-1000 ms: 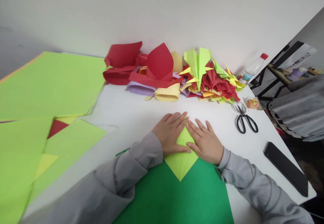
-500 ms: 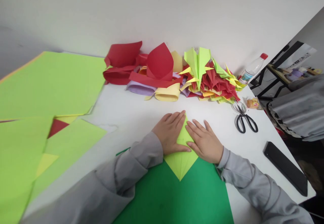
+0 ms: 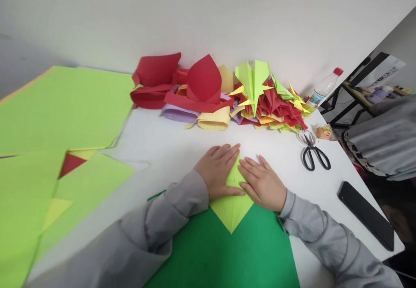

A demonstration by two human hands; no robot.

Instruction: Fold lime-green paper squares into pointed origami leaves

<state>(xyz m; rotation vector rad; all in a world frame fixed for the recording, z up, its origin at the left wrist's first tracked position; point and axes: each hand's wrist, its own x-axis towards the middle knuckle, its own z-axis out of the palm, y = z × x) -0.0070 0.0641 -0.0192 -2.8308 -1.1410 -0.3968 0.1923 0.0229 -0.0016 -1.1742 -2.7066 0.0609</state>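
A lime-green piece of folded paper lies in front of me, diamond-shaped with creases running to its near point. Its lower part rests on a large green sheet. My left hand lies flat over the left edge of the folded paper, fingers stretched toward the far tip and thumb across the middle. On the right edge, my right hand presses down with its fingers extended. Both hands touch the paper without gripping it, and they cover much of its sides.
Lime-green sheets spread over the left. Curled red paper and a heap of folded paper shapes line the wall. On the right are a bottle, a wrapped snack, black-handled scissors and a long black object.
My left hand's fingers have spread slightly near the far tip of the folded paper. Otherwise both hands stay in nearly the same place, and the view has shifted a little.
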